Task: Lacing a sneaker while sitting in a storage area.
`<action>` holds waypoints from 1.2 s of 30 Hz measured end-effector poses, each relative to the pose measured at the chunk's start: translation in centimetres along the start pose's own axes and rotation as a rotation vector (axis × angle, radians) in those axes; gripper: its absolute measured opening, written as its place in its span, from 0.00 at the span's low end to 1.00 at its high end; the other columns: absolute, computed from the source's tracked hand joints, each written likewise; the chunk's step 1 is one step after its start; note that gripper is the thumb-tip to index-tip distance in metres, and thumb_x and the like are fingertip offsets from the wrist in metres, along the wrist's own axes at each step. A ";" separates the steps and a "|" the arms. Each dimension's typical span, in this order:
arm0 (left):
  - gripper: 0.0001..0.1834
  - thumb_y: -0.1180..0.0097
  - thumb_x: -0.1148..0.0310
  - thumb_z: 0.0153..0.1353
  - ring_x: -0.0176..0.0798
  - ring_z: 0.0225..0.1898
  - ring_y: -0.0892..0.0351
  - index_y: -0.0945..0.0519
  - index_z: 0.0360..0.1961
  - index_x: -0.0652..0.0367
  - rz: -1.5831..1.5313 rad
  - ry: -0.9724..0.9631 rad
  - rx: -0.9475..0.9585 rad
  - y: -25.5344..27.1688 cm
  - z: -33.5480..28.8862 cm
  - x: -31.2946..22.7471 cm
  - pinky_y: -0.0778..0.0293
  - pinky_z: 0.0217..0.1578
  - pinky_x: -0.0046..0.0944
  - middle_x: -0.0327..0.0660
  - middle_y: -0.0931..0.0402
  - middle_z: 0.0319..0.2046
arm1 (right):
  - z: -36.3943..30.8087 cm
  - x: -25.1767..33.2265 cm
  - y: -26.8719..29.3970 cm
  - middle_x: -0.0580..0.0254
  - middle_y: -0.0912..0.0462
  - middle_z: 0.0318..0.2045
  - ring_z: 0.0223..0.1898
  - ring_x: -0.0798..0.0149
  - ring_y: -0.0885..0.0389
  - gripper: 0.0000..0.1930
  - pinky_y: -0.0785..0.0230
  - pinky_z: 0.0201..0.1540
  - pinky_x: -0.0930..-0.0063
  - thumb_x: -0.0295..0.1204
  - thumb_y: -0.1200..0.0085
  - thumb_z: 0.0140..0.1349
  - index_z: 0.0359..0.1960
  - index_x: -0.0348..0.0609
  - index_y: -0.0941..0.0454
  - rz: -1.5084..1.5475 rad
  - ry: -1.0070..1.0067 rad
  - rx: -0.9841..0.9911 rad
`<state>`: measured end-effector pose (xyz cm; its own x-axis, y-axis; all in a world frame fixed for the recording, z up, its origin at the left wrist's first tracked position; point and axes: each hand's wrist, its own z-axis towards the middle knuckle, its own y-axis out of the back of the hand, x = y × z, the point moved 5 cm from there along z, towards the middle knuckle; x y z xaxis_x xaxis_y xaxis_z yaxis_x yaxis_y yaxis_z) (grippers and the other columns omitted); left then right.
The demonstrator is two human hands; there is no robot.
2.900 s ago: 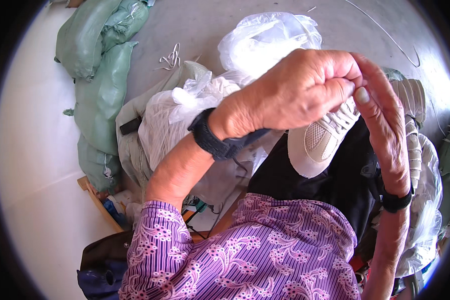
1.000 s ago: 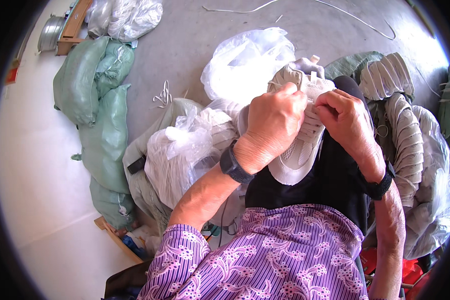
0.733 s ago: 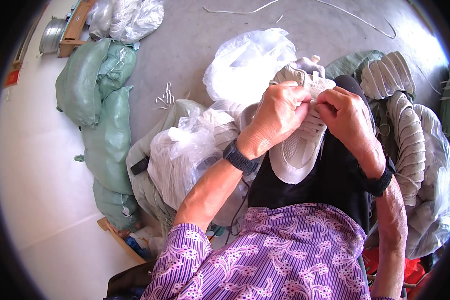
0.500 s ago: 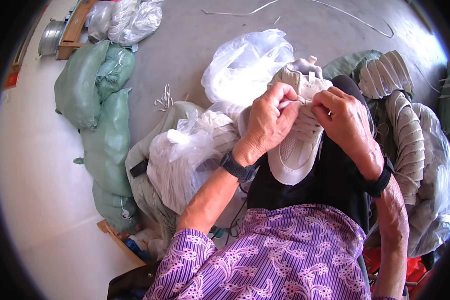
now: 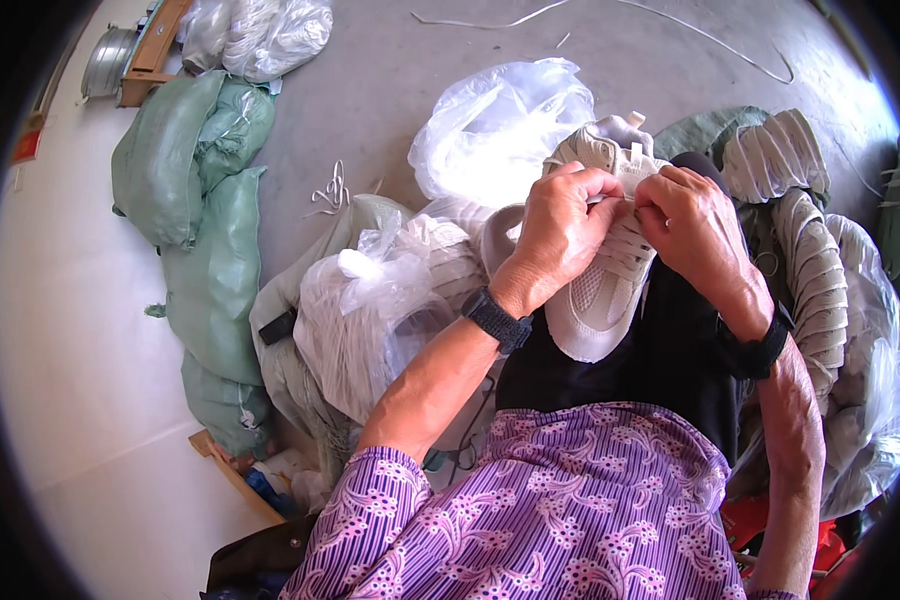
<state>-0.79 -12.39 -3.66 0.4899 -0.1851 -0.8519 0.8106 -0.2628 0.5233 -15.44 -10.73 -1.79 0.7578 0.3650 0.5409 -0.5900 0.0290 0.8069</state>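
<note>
A pale beige sneaker (image 5: 600,300) lies over my lap, its toe pointing toward me and its tongue and heel loop away from me. At the upper eyelets my left hand (image 5: 567,225) pinches the white shoelace (image 5: 622,197) between thumb and fingers. Close beside it on the right, my right hand (image 5: 692,222) is also closed on the lace, its fingertips bent down at the shoe's upper edge. The hands nearly meet over the tongue. Part of the lacing is hidden under the fingers. A second pale shoe (image 5: 497,240) shows partly behind my left wrist.
Clear plastic bags (image 5: 370,310) with pale bundles stand left of my legs, beyond them green woven sacks (image 5: 210,270) along the wall. An opened plastic bag (image 5: 500,125) lies ahead. Stacked beige shoe parts (image 5: 810,290) are at the right. Loose laces (image 5: 332,190) lie on the floor.
Both hands have shifted slightly to the right, and their fingertips have come closer together over the tongue. The sneaker has tilted a little, its toe swinging slightly right.
</note>
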 end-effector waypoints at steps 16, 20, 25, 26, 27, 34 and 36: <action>0.06 0.40 0.73 0.59 0.23 0.25 0.31 0.23 0.31 0.64 -0.091 0.049 -0.023 0.8 -0.2 0.5 0.31 0.28 0.27 0.32 0.26 0.23 | -0.9 1.1 0.7 0.62 0.23 0.26 0.34 0.57 0.22 0.02 0.32 0.37 0.64 0.26 0.45 0.51 0.26 0.43 0.21 -0.031 0.021 -0.012; 0.05 0.40 0.74 0.58 0.22 0.25 0.32 0.22 0.31 0.64 -0.081 0.039 0.006 0.7 0.1 0.6 0.32 0.27 0.26 0.31 0.26 0.23 | -0.7 1.2 0.5 0.62 0.23 0.26 0.33 0.58 0.22 0.03 0.33 0.37 0.64 0.28 0.44 0.52 0.25 0.43 0.21 -0.077 0.001 -0.016; 0.05 0.40 0.74 0.59 0.22 0.25 0.32 0.22 0.31 0.64 -0.107 0.040 -0.007 0.8 0.1 0.8 0.32 0.27 0.26 0.31 0.26 0.23 | -0.7 1.3 0.4 0.62 0.23 0.27 0.34 0.58 0.22 0.04 0.33 0.37 0.63 0.30 0.45 0.54 0.26 0.43 0.22 -0.152 -0.065 -0.003; 0.05 0.40 0.74 0.59 0.22 0.26 0.32 0.22 0.31 0.64 -0.139 0.068 0.007 0.7 0.0 1.0 0.32 0.27 0.26 0.31 0.26 0.24 | -0.8 1.5 0.4 0.62 0.23 0.27 0.34 0.58 0.22 0.04 0.33 0.37 0.63 0.30 0.45 0.54 0.26 0.43 0.22 -0.156 -0.056 -0.003; 0.05 0.40 0.74 0.59 0.22 0.26 0.32 0.23 0.31 0.64 -0.176 0.093 0.011 0.6 0.0 1.2 0.31 0.28 0.26 0.31 0.26 0.24 | -0.9 1.5 0.4 0.62 0.23 0.27 0.34 0.58 0.22 0.04 0.33 0.37 0.63 0.30 0.45 0.54 0.26 0.43 0.23 -0.184 -0.061 -0.003; 0.05 0.40 0.73 0.58 0.23 0.26 0.31 0.22 0.31 0.64 -0.094 0.083 0.028 0.6 0.6 0.9 0.30 0.28 0.28 0.33 0.25 0.24 | -0.3 0.8 -0.1 0.61 0.23 0.27 0.35 0.58 0.22 0.04 0.32 0.37 0.62 0.29 0.45 0.52 0.26 0.43 0.24 -0.078 -0.120 0.007; 0.06 0.40 0.73 0.57 0.24 0.26 0.30 0.22 0.31 0.64 -0.108 0.087 0.053 0.6 0.7 0.8 0.29 0.29 0.28 0.34 0.24 0.23 | 0.0 0.5 -0.1 0.61 0.23 0.27 0.36 0.58 0.22 0.04 0.32 0.37 0.62 0.29 0.45 0.51 0.26 0.43 0.24 -0.062 -0.086 0.025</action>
<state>-0.10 -13.34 -4.05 0.4288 -0.0713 -0.9006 0.8429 -0.3270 0.4273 -15.03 -10.60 -1.60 0.8142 0.2818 0.5076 -0.5352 0.0256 0.8443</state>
